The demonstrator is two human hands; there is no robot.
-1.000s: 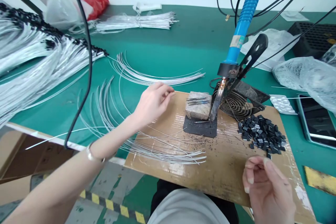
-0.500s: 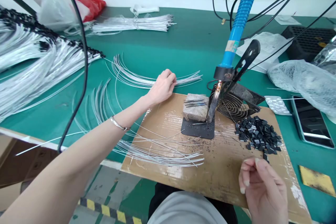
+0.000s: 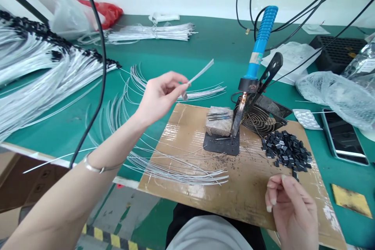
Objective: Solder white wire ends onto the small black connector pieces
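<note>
My left hand (image 3: 165, 93) pinches a small bunch of thin white wires (image 3: 202, 72) between thumb and fingers, raised above the green table. Just beyond it lies a fanned bundle of white wires (image 3: 202, 93); another bundle (image 3: 187, 174) spreads over the cardboard. At the lower right, my right hand (image 3: 294, 207) is loosely closed, thumb near the bent index finger; whether anything is between them is hidden. Beyond its fingertips is a pile of small black connector housings (image 3: 287, 150). A blue-handled soldering iron (image 3: 260, 43) stands tilted in its stand, beside a grey block (image 3: 219, 121) with thin metal pieces on top.
A small fan (image 3: 260, 117) sits behind the iron. At right are a phone (image 3: 345, 136), a yellow sponge (image 3: 351, 200) and clear plastic bags (image 3: 331, 93). Black-ended wires (image 3: 58, 74) heap at left. A black cable (image 3: 101, 58) hangs across the left side.
My left hand has lifted from the far wire bundle and drawn back leftward, with a small bunch of wires in it. My right hand has hardly moved. The view has shifted slightly.
</note>
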